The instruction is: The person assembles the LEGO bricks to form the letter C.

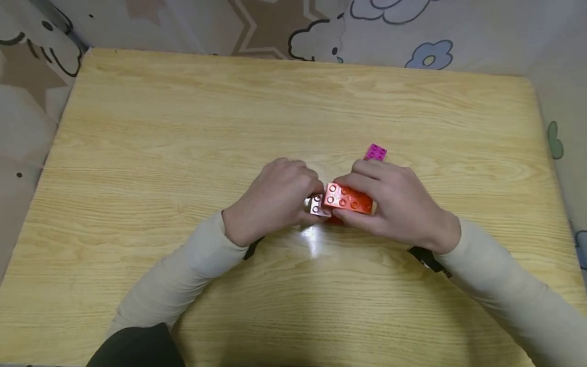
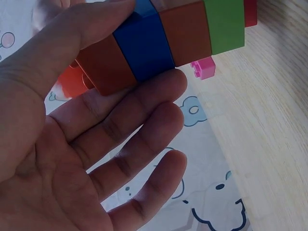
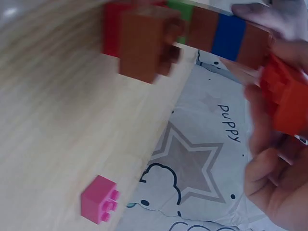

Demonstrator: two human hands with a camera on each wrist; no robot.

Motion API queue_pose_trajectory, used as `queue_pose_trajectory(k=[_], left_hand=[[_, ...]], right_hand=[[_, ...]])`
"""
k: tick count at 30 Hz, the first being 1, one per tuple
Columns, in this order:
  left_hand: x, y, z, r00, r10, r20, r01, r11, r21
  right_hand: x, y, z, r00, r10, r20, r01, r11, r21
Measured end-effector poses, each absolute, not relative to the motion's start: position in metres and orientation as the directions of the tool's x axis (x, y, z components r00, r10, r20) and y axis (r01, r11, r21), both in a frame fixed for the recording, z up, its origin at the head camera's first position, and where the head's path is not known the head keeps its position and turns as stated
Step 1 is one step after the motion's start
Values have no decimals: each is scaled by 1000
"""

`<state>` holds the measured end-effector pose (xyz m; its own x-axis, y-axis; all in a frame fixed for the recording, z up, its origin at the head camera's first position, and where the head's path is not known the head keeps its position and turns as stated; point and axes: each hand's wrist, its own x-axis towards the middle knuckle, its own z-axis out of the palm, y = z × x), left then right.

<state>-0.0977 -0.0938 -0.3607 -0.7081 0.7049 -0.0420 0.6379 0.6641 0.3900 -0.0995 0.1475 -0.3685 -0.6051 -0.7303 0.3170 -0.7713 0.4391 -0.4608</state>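
Observation:
My left hand (image 1: 279, 199) pinches a stack of toy building bricks (image 2: 144, 45) between thumb and fingers. In the left wrist view the stack runs brown, blue, brown, green and red, and its studded top shows in the head view. My right hand (image 1: 390, 201) grips an orange-red brick (image 1: 348, 198) by its sides, studs facing up in the head view. This brick is close beside the stack's top end; whether they touch cannot be told. In the right wrist view a blurred brown brick (image 3: 139, 45) stands in front of the stack's red end; whether it is joined is unclear.
A pink brick (image 1: 376, 152) lies on the wooden table (image 1: 293, 112) just beyond my right hand. Walls with a cartoon-printed covering (image 1: 284, 25) border the table at the back and sides.

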Motion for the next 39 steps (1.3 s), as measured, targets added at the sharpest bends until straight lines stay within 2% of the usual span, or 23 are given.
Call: queue_pose_trajectory(k=[6,18,24,29,39], left_hand=[[-97,-93,-360,-712,700,-51,635,673,380],[-95,-94,-359,-716,697,-46,633,675,379],[-96,-94,-359,-714,698,-57,637,682,359],[-96,-94,-359,-713,700,-45,646,681,345],[-94,-90,-362,-716,697,-41,638,677,368]], right_hand=[[-94,149,-375,-599,-700,389,-772,377,-511],[-94,141,-367,-592,-767,248,-767,441,-467],[-91,141,-364,-619,-762,190,-744,493,-451],[-91,141,-362,-617,-768,173,-747,502,-436],[-91,139,-355,-649,-755,95,-715,562,-416]])
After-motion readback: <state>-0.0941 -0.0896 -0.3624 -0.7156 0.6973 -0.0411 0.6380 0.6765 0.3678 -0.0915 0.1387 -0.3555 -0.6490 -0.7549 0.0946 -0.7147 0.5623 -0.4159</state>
